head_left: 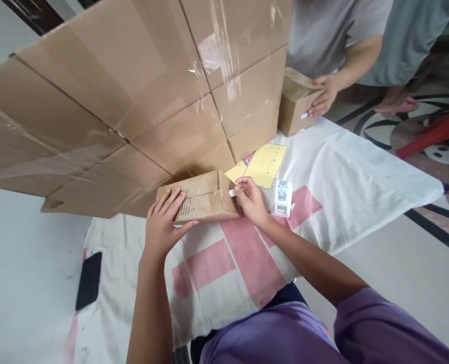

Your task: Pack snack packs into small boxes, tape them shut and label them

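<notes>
A brown cardboard box with dark print lies on the cloth, against the foot of a tall cardboard panel. My left hand rests flat on its top, fingers spread, thumb along the near edge. At the box's right end, my right hand is closed in a pinch on a small white piece, its kind too small to make out. The piece is close to the box's end face; whether they touch I cannot tell. A white device with a small display sits to the right of my right hand.
The cardboard panel, taped together, rises across the table. Beyond it, another person's hand holds a second box. Yellow paper shapes lie near the panel. A black phone is at left on the tablecloth.
</notes>
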`<action>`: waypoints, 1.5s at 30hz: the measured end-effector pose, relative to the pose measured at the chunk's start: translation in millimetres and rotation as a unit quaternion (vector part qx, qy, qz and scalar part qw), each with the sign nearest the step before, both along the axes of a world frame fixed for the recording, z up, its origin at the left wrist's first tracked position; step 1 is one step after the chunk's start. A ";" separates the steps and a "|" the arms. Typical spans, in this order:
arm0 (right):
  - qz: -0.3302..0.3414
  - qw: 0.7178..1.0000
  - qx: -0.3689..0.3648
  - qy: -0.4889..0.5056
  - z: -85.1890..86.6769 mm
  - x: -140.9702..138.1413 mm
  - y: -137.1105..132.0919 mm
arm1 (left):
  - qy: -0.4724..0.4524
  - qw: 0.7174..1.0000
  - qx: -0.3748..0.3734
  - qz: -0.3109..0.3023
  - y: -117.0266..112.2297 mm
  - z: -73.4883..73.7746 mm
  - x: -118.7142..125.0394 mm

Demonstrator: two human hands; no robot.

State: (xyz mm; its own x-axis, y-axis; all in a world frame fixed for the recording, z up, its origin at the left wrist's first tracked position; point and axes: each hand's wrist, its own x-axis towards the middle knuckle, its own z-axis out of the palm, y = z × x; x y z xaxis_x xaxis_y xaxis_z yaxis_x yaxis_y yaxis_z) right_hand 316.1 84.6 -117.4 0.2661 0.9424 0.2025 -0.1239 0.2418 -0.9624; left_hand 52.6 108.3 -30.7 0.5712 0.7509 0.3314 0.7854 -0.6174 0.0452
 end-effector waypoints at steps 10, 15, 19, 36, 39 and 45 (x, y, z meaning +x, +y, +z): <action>-0.065 0.977 0.128 -0.155 13.3 8.1 -9.8 | -0.022 0.999 0.019 0.018 -0.1 -0.6 -1.9; -0.064 0.979 0.126 -0.147 9.0 10.1 -5.2 | -0.023 0.999 0.021 0.016 -0.1 -1.3 -1.3; -0.072 0.978 0.124 -0.151 8.3 9.4 -4.6 | -0.027 0.999 0.019 0.022 1.2 -2.1 -4.2; -0.109 0.988 0.105 -0.033 11.8 -8.5 -14.1 | -0.046 0.998 0.024 0.021 0.2 -4.8 -0.2; -0.123 0.986 0.107 -0.033 10.2 -8.2 -12.2 | -0.049 0.998 0.026 0.023 0.6 -3.7 3.3; -0.114 0.984 0.121 -0.062 5.6 -12.4 -14.2 | -0.045 0.998 0.034 0.020 6.3 -3.4 3.8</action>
State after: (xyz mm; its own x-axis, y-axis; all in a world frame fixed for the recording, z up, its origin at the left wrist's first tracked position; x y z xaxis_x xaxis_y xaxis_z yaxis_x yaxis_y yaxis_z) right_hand 303.7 70.5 -111.8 0.4237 0.7813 0.4582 0.0740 0.4743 -0.8772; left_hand 56.4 114.6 -34.1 0.5070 0.7465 0.4308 0.8038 -0.5900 0.0764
